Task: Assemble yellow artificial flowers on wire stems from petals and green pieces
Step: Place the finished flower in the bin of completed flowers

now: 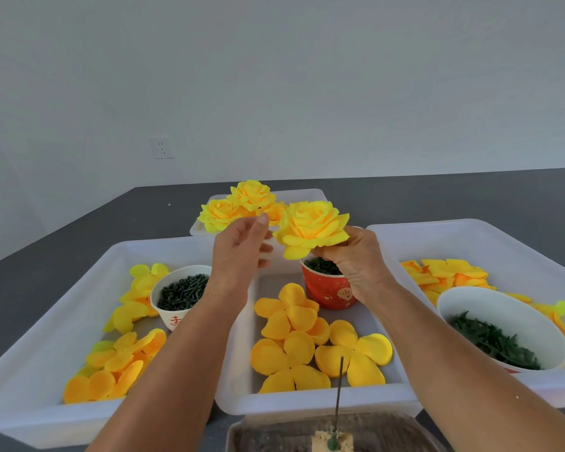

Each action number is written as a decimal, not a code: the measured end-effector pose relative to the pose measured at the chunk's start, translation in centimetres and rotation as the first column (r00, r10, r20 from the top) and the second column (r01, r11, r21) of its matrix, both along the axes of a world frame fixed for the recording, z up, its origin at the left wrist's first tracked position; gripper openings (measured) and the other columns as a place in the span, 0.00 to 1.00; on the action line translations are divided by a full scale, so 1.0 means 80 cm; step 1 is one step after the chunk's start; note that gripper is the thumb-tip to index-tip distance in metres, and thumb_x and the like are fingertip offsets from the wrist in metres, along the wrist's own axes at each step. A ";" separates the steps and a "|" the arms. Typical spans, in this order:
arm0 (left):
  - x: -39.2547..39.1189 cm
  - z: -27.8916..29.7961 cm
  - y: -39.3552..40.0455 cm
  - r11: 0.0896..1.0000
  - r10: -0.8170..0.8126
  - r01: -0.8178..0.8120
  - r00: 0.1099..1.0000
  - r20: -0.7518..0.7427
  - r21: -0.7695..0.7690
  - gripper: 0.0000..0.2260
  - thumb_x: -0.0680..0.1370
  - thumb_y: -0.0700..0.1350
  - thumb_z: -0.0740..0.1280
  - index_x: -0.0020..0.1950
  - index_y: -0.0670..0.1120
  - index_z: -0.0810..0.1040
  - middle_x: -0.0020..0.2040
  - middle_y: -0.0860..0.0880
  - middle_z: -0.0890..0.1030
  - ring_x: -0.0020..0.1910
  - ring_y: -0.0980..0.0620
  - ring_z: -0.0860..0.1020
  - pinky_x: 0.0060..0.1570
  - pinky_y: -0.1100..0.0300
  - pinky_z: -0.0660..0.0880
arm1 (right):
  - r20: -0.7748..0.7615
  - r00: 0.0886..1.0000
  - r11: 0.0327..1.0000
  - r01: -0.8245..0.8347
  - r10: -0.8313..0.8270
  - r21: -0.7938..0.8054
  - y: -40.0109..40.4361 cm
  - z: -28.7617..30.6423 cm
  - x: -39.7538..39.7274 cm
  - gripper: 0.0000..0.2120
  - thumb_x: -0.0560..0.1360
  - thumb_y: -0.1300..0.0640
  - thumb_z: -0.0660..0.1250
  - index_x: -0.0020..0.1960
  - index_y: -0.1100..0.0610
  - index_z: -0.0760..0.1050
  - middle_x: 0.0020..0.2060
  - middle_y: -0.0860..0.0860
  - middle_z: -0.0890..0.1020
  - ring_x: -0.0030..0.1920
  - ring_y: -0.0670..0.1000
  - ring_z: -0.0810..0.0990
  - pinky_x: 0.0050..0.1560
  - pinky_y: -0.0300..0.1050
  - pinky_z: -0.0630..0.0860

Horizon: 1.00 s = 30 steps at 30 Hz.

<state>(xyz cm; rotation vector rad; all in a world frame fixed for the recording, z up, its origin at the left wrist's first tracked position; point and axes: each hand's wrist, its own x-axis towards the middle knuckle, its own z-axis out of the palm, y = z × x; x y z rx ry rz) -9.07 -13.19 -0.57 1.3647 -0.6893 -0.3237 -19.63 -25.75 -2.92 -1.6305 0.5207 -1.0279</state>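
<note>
My right hand grips the underside of a finished yellow rose, held up above the red cup of green pieces. My left hand hovers just left of the rose with relaxed fingers, holding nothing. Behind them, several finished yellow roses lie in the far white tray. Flat yellow petal pieces lie in the middle tray. An upright wire stem stands in a small block at the bottom edge.
The left tray holds yellow petals and a white cup of dark green pieces. The right tray holds petals and a white bowl of green leafy pieces. All sit on a dark grey table against a white wall.
</note>
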 end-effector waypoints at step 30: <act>-0.010 0.004 0.004 0.993 0.001 0.040 0.942 0.337 -0.113 0.08 0.73 0.36 0.70 0.41 0.50 0.81 0.53 0.49 0.78 0.49 0.62 0.76 0.43 0.65 0.75 | -0.119 0.983 0.935 0.089 -0.137 -0.342 0.002 -0.005 0.002 0.07 0.67 0.65 0.75 0.45 0.65 0.82 0.42 0.59 0.84 0.45 0.57 0.82 0.50 0.55 0.79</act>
